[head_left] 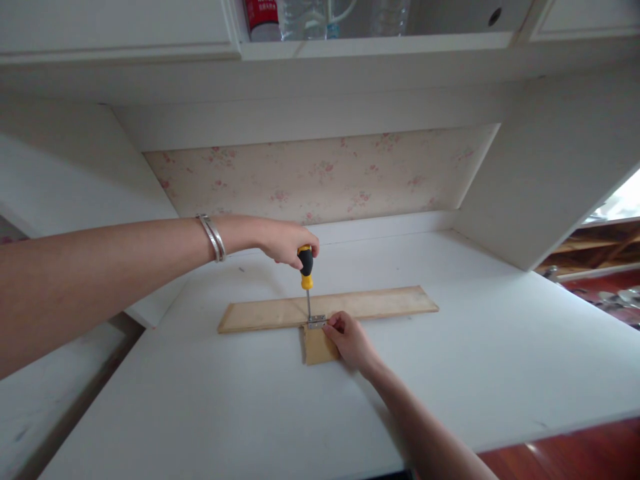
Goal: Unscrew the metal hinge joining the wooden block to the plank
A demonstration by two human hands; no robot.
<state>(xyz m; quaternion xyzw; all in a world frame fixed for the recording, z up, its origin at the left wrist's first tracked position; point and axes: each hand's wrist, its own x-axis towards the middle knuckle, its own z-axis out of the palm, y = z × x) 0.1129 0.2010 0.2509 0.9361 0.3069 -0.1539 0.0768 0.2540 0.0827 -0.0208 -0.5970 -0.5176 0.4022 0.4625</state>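
Note:
My left hand (287,240) grips the top of a yellow and black screwdriver (305,267) held upright. Its shaft tip meets a small metal hinge (316,323). The hinge joins a long wooden strip (380,302) lying across the white desk (475,360) to a smaller wooden piece (316,347) in front of it. My right hand (350,340) rests on the smaller piece, fingertips touching the hinge's right end. A silver bracelet (213,237) sits on my left wrist.
White side panels rise at the left and right of the desk, with floral wallpaper (320,177) at the back. Above, a shelf holds a few bottles (305,17). Red-brown floor (575,453) shows past the desk's right front edge.

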